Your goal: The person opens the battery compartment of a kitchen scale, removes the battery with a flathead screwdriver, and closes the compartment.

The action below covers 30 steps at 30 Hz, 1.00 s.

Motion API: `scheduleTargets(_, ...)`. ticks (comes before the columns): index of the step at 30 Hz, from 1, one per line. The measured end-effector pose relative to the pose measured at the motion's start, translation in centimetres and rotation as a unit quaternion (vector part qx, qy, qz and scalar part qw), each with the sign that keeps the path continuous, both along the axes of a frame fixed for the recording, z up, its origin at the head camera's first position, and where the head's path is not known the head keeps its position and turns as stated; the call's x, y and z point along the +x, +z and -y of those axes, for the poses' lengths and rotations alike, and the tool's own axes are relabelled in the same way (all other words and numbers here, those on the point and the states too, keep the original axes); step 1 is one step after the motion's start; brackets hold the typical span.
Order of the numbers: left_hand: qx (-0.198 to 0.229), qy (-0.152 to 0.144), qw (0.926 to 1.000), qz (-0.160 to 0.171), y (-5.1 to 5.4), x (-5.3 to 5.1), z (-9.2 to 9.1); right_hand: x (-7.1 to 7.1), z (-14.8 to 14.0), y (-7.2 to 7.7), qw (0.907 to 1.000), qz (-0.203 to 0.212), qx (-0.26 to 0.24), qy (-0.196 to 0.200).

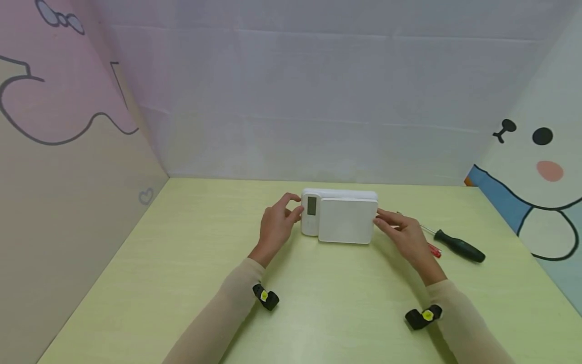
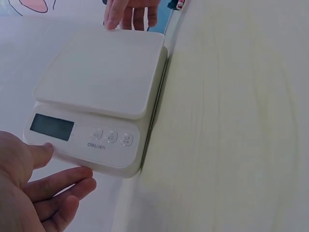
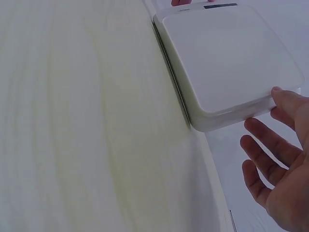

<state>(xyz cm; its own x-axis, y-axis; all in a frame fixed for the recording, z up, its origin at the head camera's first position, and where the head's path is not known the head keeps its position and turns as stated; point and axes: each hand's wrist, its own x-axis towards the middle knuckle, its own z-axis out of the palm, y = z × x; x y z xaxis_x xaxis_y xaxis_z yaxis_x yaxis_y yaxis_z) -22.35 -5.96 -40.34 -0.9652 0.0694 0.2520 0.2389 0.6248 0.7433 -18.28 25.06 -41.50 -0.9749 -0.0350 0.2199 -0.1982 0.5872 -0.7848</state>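
A white digital kitchen scale (image 1: 346, 220) is tipped up, its weighing plate facing the head camera and one long side low at the table. My left hand (image 1: 276, 222) holds its display end, thumb on the front edge beside the dark display (image 2: 52, 126) and fingertips at the end wall. At the opposite end, my right hand (image 1: 403, 236) grips the edge, the thumb on the plate's rim and a finger underneath, as the right wrist view shows. Three buttons (image 2: 111, 137) sit beside the display. Whether the low side touches the table cannot be told.
Right of my right hand lie a screwdriver with a dark green handle (image 1: 460, 246) and a red-handled tool (image 1: 434, 249), partly hidden by that hand. The pale yellow table (image 1: 204, 227) meets a white back wall (image 1: 282, 101) and printed side panels (image 1: 545, 202).
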Motion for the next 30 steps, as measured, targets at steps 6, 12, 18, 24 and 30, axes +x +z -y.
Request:
scheduleTargets(6,0.001,0.01,0.9999,-0.003,-0.06,0.08,-0.1,0.1,0.12,0.16,0.9999,0.01,-0.005,0.008)
scheduleTargets(12,-0.008,0.013,0.9999,-0.007,-0.15,0.22,-0.15,0.2,0.3,0.29,0.9998,0.015,-0.012,0.008)
scheduleTargets(18,-0.01,0.008,0.9999,0.001,-0.05,0.25,-0.23,0.19,0.44,0.27,0.9999,0.011,-0.011,0.002)
scheduleTargets(24,-0.014,-0.006,0.9991,0.04,0.14,0.19,-0.15,0.19,0.39,0.32,0.9998,0.017,-0.002,0.008)
scheduleTargets(30,-0.013,-0.023,0.9959,0.086,0.13,0.02,-0.05,0.14,0.5,0.34,0.9987,0.048,0.016,0.005)
